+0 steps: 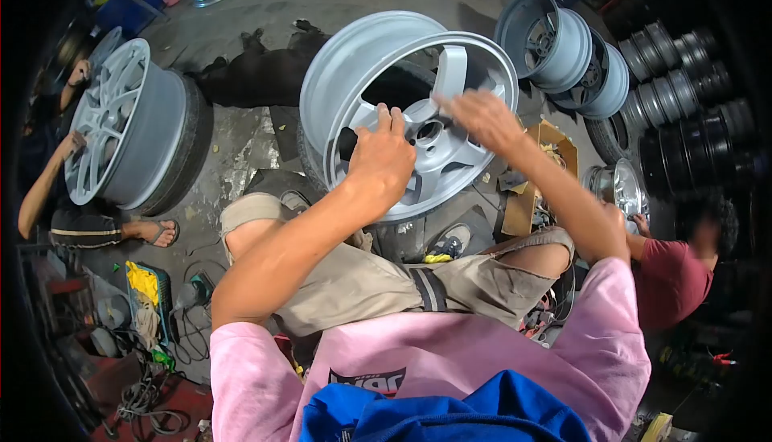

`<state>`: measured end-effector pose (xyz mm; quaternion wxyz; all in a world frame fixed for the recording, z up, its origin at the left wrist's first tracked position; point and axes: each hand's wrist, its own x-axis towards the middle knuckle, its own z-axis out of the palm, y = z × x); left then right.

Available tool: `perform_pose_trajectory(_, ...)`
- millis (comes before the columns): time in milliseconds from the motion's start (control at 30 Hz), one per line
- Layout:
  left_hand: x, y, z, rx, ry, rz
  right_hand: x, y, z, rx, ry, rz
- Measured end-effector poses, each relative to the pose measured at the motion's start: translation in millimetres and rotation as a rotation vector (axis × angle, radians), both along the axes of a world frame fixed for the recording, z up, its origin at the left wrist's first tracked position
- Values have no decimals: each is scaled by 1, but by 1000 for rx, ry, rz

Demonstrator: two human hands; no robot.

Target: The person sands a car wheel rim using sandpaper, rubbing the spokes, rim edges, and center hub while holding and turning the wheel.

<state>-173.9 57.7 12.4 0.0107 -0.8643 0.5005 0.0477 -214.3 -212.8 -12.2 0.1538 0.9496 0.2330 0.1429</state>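
Note:
In front of me a grey alloy wheel rim (354, 49) leans tilted, its spoked face towards me. My left hand (379, 156) lies on the spokes left of the centre hole, fingers stretched out; nothing shows in it. Over the spokes right of the centre, my right hand (481, 120) is smeared by motion. Its fingers look bent, and I cannot make out whether they hold anything. A tyre edge partly shows behind and under the rim.
At the left, another person handles a grey rim (161, 136) on a tyre (193, 140). A dark dog (257, 74) lies behind. To the right are a cardboard box (523, 205), stacked rims (575, 48) and a person in a red shirt (671, 281). Cables (149, 402) lie lower left.

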Motion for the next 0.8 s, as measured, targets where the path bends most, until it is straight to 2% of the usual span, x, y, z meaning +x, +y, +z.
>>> perform_pose_trajectory(33, -2, 2, -2, 5, 3, -8, 12, -6, 15, -70, -31, 5)
perform_pose_trajectory(100, -1, 3, -6, -100, 52, -40, 37, -9, 46, -5, -81, 11)
perform_pose_trajectory(167, 2, 7, -12, -167, 74, -87, 43, -5, 41, 59, -115, 37)
perform_pose_trajectory(267, 5, 20, -20, -297, 134, -169, 6, 10, -17, 111, -111, -35)
perform_pose_trajectory(300, 5, 25, -22, -354, 172, -209, -13, 22, -47, 210, -86, -101)
perform_pose_trajectory(333, 4, 29, -21, -355, 173, -208, -32, 51, -67, 551, -108, -207)
perform_pose_trajectory(367, 5, 34, -16, -330, 349, -151, -43, 75, -73, 815, -132, -254)
perform_pose_trajectory(400, 7, 39, -13, -298, 521, -89, -53, 73, -102, 698, -145, -110)
perform_pose_trajectory(433, 7, 47, -15, -283, 522, -88, -70, 85, -105, 713, -145, -114)
perform_pose_trajectory(500, 11, 59, -18, -224, 463, -74, -103, 100, -104, 619, 377, -94)
perform_pose_trajectory(533, 11, 66, -25, -223, 457, -48, -107, 89, -110, 618, 380, -93)
perform_pose_trajectory(600, 8, 81, -33, -118, 527, 23, -117, 49, -128, 800, 35, -283)
perform_pose_trajectory(633, 8, 88, -36, -10, 588, 78, -118, 24, -127, 903, 15, -514)
perform_pose_trajectory(667, 10, 98, -51, -29, 550, 120, -114, 1, -126, 1002, -9, -755)
perform_pose_trajectory(700, 12, 104, -53, -11, 548, 110, -108, -11, -114, 1030, -142, -840)
perform_pose_trajectory(733, 14, 108, -53, 66, 516, 232, -103, -28, -120, 976, -175, -910)
perform_pose_trajectory(767, 16, 109, -53, 139, 477, 356, -95, -35, -130, 991, -180, -924)
perform_pose_trajectory(800, 15, 111, -55, 83, 486, 426, -86, -40, -143, 1004, -251, -833)
